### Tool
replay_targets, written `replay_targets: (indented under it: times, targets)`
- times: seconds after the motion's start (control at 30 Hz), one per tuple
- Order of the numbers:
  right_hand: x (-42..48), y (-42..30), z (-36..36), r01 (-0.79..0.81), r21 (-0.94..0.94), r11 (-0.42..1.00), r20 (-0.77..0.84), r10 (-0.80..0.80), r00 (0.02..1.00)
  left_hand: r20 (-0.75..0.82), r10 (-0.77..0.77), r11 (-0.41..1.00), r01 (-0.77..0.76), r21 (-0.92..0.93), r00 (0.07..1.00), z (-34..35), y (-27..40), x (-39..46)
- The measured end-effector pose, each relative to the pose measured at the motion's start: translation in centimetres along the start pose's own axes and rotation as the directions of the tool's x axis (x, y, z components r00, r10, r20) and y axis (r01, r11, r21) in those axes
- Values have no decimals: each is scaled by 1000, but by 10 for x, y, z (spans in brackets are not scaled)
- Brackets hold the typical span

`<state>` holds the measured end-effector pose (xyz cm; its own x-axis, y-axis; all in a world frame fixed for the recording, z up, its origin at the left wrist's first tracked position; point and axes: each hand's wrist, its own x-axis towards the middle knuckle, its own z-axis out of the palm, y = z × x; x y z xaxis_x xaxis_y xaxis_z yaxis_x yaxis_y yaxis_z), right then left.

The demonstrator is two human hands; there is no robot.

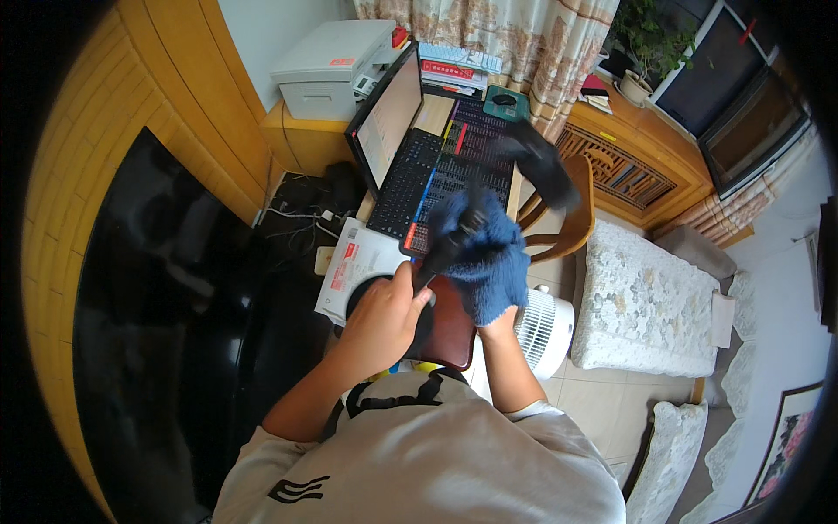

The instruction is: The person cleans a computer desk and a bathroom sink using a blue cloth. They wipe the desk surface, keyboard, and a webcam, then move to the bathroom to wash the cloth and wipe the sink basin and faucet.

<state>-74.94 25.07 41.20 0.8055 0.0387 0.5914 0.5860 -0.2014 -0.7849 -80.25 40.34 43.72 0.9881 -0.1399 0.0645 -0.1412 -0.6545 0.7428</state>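
My left hand, bare, grips the lower end of a dark, rod-like handle. A fuzzy blue mitt or cloth covers my right hand, which is wrapped around the handle higher up. Beyond it, a wide black head, blurred by motion, seems to belong to the same tool; its exact kind cannot be told. Under my hands lie the near end of a large printed desk mat and a dark red-brown surface. The blue fabric hides my right fingers.
A monitor, black keyboard and white printed package are on the desk to the left. A wooden chair and white fan stand to the right. Farther back are a printer and a mouse.
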Motion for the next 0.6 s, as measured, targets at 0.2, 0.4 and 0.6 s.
replay_targets:
  times: [0.2, 0.4, 0.6]
  targets:
    - [22, -10, 5, -75, 224, 972, -102, 100, 990, -168, 131, 911, -52, 408, 977, 17, -3, 11]
    - [51, -14, -3, 52, 146, 988, -248, -14, 969, -139, 85, 947, -36, 321, 987, 22, -3, 10]
    - [40, 0, 11, 256, -44, 966, -99, -259, 961, -130, 42, 968, -8, 250, 991, 26, -5, 16]
